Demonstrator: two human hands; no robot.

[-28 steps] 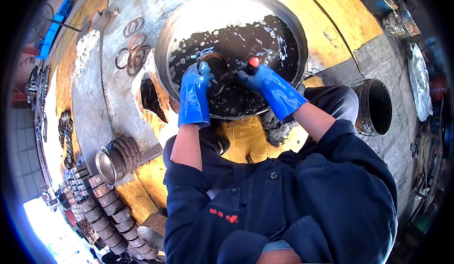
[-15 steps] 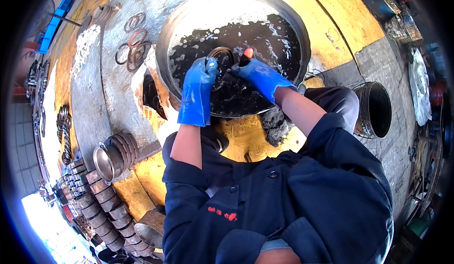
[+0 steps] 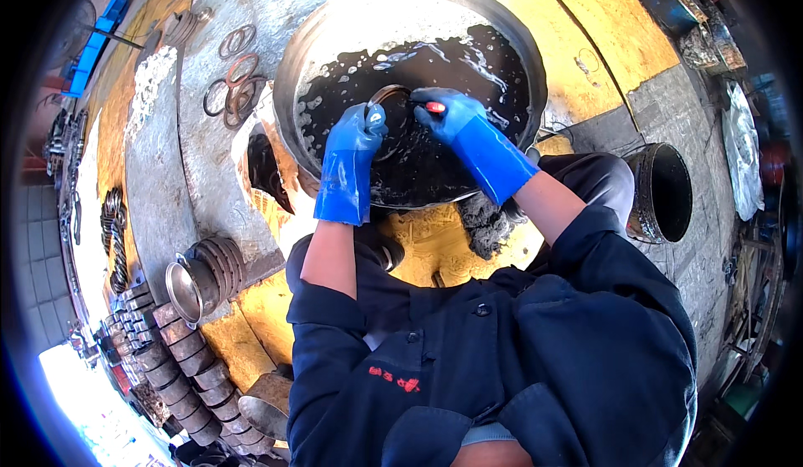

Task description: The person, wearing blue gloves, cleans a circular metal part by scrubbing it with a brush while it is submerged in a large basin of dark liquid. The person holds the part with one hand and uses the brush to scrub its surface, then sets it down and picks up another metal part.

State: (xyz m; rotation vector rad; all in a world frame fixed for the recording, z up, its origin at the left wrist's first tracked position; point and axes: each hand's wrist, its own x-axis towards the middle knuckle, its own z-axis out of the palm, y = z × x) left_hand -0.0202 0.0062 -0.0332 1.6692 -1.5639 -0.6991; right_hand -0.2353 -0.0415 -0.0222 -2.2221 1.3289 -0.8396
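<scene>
Over a wide round metal basin point(image 3: 286, 90) of dark, foamy liquid, both my hands wear blue rubber gloves. My left hand point(image 3: 356, 132) is closed on the left side of a metal ring point(image 3: 391, 89), which is tilted above the liquid. Close by on the ring's right, my right hand point(image 3: 456, 115) grips a tool with a red handle end point(image 3: 435, 107). Its dark working end meets or nearly meets the ring; the glove and shadow hide what kind of tool it is.
Several loose rings point(image 3: 240, 82) lie on the metal sheet left of the basin. Nearer on the left are a row of ring-shaped parts point(image 3: 191, 287) and stacked cylindrical metal pieces point(image 3: 180, 366). A dark bucket point(image 3: 665, 192) stands at the right, beside my knee.
My right hand has turned and shifted slightly right, and the red handle end now points across toward the ring instead of up. My left hand and the ring have barely moved.
</scene>
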